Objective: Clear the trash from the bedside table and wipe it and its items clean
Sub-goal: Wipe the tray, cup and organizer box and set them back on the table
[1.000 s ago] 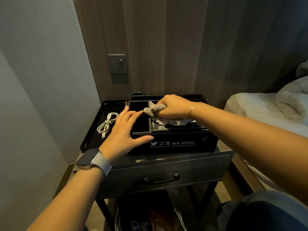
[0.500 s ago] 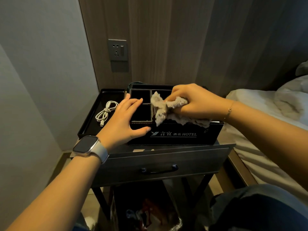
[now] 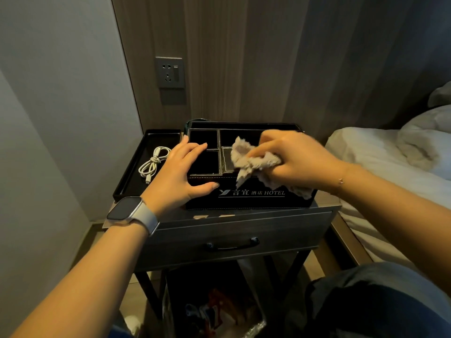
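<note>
A black compartmented organizer box (image 3: 246, 198), printed with "HOTEL" on its near face, sits on top of the dark bedside table (image 3: 244, 230), toward the right and far part of its surface. The left hand (image 3: 179, 175) rests on the box's near left corner, fingers stretched fairly straight over the left compartments and the thumb pressed along the near face, steadying it without curling around anything. The right hand (image 3: 295, 159) has its fingers curled around a crumpled beige cloth (image 3: 253, 162), bunched over the middle compartments with a loose corner hanging down the near face of the box. To the left of the box, a shallow black tray (image 3: 129, 181) lies on the table and holds a coiled white charging cable (image 3: 152, 164), just beside the left hand. A smartwatch (image 3: 127, 208) with a pale band sits on the left wrist, and a thin bracelet (image 3: 341, 180) on the right. The table's drawer (image 3: 292, 237) is closed, with a dark handle. Under the table stands a bin (image 3: 219, 313) with colourful wrappers inside. A wall socket (image 3: 170, 73) sits on the far wall, and a bed (image 3: 390, 162) with white linen is to the right.
</note>
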The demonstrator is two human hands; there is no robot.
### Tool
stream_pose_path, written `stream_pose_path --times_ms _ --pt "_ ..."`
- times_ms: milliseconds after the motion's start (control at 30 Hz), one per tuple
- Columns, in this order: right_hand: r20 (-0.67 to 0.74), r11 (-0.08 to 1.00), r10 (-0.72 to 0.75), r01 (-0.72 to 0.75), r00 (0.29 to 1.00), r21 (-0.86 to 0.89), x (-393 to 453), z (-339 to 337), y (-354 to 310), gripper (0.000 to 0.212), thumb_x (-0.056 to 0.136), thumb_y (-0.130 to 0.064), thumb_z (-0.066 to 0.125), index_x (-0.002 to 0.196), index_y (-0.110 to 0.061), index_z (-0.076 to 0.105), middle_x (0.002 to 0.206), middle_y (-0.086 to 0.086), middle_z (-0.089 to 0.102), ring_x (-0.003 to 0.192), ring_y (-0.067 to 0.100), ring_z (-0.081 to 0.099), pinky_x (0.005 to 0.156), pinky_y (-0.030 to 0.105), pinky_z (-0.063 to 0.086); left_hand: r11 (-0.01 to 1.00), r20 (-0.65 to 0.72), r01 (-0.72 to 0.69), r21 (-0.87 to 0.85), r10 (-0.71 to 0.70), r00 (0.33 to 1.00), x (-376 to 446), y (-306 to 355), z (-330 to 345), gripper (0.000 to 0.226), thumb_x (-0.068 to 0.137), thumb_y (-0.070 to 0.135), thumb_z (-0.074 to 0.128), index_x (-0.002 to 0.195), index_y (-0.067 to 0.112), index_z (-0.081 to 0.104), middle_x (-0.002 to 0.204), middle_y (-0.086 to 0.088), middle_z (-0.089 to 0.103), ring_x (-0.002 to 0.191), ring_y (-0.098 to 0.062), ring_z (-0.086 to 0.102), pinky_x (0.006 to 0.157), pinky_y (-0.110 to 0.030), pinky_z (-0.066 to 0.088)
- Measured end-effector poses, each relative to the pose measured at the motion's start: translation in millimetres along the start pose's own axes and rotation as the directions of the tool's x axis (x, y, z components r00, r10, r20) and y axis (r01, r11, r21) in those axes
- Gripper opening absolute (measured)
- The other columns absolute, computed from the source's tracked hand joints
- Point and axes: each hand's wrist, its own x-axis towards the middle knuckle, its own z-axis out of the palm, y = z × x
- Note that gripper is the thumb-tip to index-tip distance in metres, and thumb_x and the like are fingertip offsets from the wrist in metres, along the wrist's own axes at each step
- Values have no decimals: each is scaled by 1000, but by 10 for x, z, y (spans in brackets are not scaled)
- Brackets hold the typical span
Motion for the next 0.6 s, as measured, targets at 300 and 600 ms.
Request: stream_pose_path --times_ms 300,600 --pt "-270 812 579 -573 769 109 -484 299 455 13 81 -26 55 74 -19 64 80 8 59 67 23 54 55 31 45 999 2 0 39 0 1000 -12 22 40 93 73 64 59 149 20 29 149 6 31 147 -11 1 114 -27 6" --pt "-173 888 460 -449 871 101 6 424 -108 15 78 -25 63 73 -11 61 81 1 54 73 23 57 58 29 40 1000 1 12 20 -12 1000 -17 49 40 90 73 57 59 149 22 27 150 7 30 145 -5 -2 114 -27 6"
